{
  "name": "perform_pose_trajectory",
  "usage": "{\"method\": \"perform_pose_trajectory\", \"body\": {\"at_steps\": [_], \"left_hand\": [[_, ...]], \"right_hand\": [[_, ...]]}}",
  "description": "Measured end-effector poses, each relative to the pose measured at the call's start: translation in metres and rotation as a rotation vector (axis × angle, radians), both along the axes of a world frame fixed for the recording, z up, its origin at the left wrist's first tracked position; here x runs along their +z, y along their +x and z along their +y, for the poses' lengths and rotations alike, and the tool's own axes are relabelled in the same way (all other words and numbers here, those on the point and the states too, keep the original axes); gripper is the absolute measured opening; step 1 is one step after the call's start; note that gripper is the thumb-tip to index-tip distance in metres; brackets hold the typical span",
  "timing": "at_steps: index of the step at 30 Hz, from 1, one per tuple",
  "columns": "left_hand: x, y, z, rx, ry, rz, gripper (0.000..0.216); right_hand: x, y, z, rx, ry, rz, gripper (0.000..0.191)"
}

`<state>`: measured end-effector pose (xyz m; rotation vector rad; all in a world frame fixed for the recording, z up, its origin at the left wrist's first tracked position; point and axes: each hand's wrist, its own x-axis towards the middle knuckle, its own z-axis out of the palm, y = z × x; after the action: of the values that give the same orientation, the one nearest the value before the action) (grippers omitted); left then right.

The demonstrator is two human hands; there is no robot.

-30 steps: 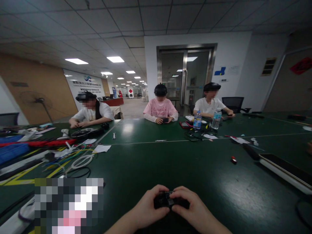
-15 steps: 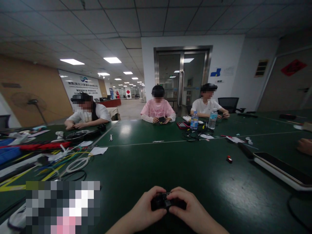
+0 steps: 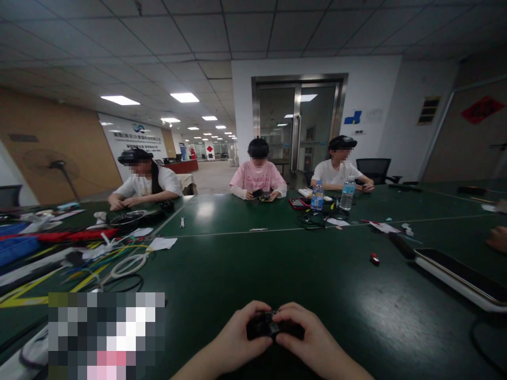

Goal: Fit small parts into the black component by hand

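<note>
A small black device (image 3: 273, 329) with a glossy middle part is held up between my two hands, low in the centre of the view. My left hand (image 3: 239, 336) is closed around its left end, thumb below and fingers over the top. On the other end, my right hand (image 3: 304, 335) grips it the same way, with the fingertips near the middle. Much of the device is covered by my fingers, and its exact kind cannot be made out. Beneath lies the dark green tabletop (image 3: 222, 279).
Cables (image 3: 129, 265) and tools crowd the left side. A white-edged black device (image 3: 461, 274) lies at right, near a small red item (image 3: 374, 258). Bottles (image 3: 317, 196) stand farther back. Three people sit opposite; another person's hand (image 3: 497, 238) shows at the right edge.
My hands keep the same grip on the black device. The view has shifted slightly, and the person opposite in pink holds the dark item in their hands a little differently.
</note>
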<state>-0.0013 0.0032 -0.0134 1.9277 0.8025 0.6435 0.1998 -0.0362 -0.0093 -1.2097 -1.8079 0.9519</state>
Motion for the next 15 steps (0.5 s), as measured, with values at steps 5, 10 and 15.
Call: {"method": "perform_pose_trajectory", "body": {"at_steps": [5, 10, 15], "left_hand": [[-0.0018, 0.0007, 0.0008, -0.011, -0.059, -0.036, 0.047], [-0.007, 0.0, 0.0026, -0.018, -0.088, -0.063, 0.052], [-0.0033, 0.0008, 0.0016, -0.019, -0.092, -0.033, 0.043]], "right_hand": [[-0.0002, -0.0006, 0.0004, 0.001, 0.013, 0.013, 0.032], [0.0047, -0.0043, -0.0007, 0.004, -0.025, -0.013, 0.026], [0.0057, -0.0045, -0.0025, 0.005, -0.013, 0.022, 0.028]]}}
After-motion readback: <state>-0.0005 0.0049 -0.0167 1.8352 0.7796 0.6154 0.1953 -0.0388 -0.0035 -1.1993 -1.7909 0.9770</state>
